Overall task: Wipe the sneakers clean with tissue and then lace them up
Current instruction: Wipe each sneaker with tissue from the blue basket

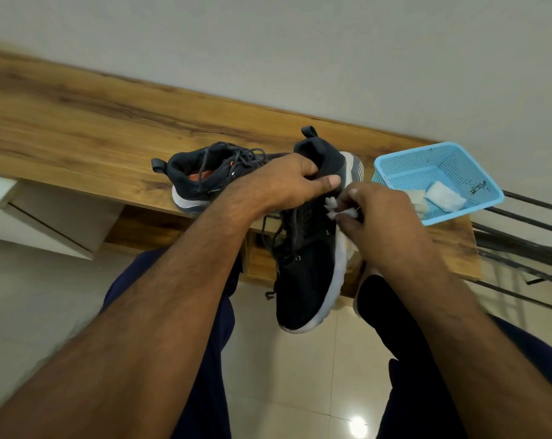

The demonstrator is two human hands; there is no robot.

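Wooden shelf (78, 122) by a pale wall holds 1 sneaker (198, 175). The other sneaker (306, 274) is lifted, toe toward the person, heel away. The left hand (287, 182) grips its heel collar. The right hand (373, 210), just beside its side, pinches a tissue (335, 207). The blue basket (458, 160) holds 2 white pads (444, 196).

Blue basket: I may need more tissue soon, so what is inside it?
Inside the basket lies a white folded tissue, a paler piece beside it and a small dark mark. The right hand covers the near left corner, so anything there is hidden.
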